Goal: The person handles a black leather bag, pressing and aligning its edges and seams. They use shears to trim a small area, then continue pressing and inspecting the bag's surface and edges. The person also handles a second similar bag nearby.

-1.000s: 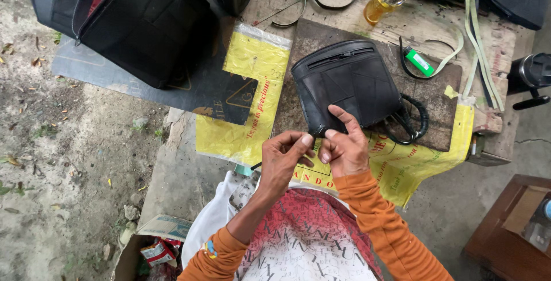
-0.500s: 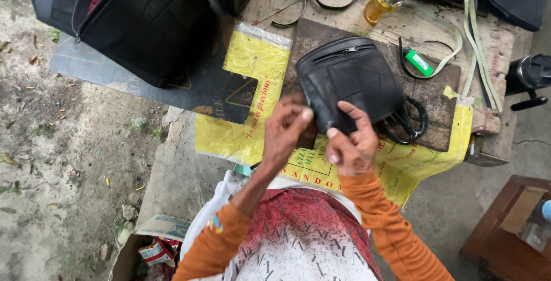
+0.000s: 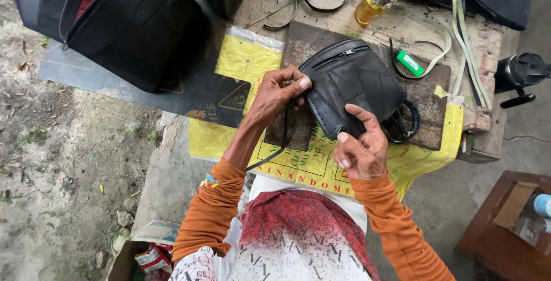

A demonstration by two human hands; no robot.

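Outdoors at a cluttered tabletop [image 3: 488,45], small black pouch [image 3: 350,86] lying on a dark board [image 3: 427,94], left hand [image 3: 275,94] pinching a black strap [image 3: 284,137] at its edge, right hand [image 3: 361,149] gripping the lower rim, edging seemingly unfinished

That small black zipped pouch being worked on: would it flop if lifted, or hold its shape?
The small black zipped leather-like pouch probably bends somewhat: its edge gives under the left hand and right hand. Stitched panels suggest it keeps its rounded form. Likely light, unlikely to roll.
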